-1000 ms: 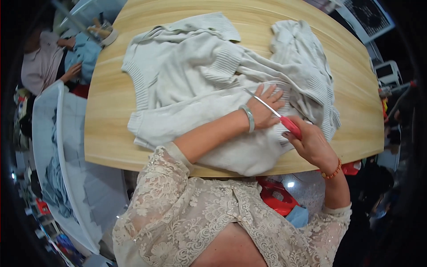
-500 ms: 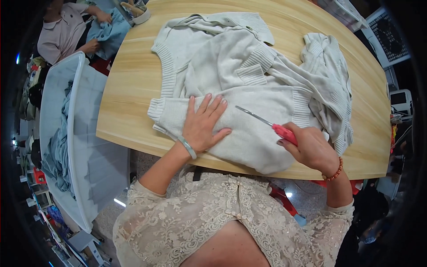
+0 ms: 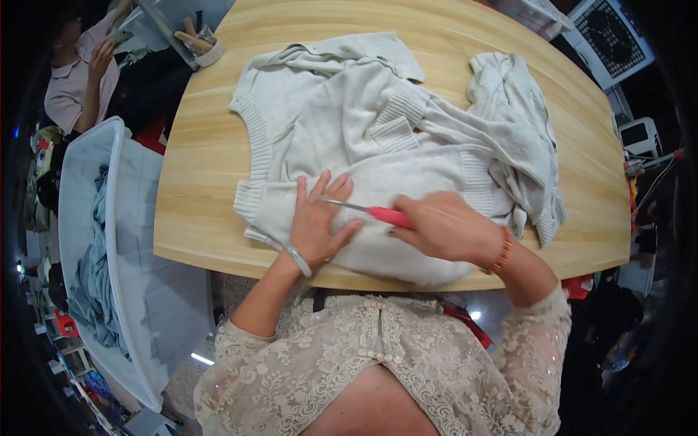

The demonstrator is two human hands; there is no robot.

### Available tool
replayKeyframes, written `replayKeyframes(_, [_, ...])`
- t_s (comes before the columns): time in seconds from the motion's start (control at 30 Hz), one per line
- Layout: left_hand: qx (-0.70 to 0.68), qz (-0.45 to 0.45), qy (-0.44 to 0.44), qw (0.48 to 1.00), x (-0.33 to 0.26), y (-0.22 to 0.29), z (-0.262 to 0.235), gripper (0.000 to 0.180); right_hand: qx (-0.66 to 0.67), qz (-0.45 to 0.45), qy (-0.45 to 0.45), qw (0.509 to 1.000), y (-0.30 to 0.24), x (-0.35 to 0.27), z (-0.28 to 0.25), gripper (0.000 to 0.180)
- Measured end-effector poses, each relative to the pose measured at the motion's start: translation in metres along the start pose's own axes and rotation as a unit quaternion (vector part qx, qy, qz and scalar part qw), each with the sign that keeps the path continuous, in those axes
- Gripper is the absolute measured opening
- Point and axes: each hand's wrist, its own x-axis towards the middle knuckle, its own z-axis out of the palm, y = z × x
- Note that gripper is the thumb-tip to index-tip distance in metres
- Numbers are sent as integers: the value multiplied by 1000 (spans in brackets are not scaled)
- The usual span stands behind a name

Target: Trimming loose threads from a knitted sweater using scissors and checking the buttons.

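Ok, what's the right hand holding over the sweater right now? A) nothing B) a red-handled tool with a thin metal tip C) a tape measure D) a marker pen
B: the right hand grips a red-handled tool, its thin metal tip reaching toward the left hand flat on the cream sweater.

sweaters: 1 | scissors: 1 | hands: 2 | bins: 1
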Motion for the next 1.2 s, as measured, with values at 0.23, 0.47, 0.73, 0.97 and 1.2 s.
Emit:
replayKeyframes(0.23, [-569, -141, 118, 802, -3, -38, -9, 59, 52, 93, -5, 994, 33, -87, 4, 34])
replayKeyframes(0.47, [-288, -203, 188, 917, 76, -123, -69, 34, 118, 230, 173, 950, 76, -58, -29, 35])
replayKeyframes(0.73, [176, -300, 156, 924, 154, -260, -91, 59, 239, 234, 302, 893, 166, 85, -106, 29])
replayKeyframes(0.97, [76, -324, 137, 933, 156, -278, -102, 48, 73, 156, 301, 938, 165, 232, -59, 38])
replayKeyframes(1.2, [85, -346, 152, 922, 136, -250, -113, 31, 37, 145, 360, 921, 178, 230, -57, 22])
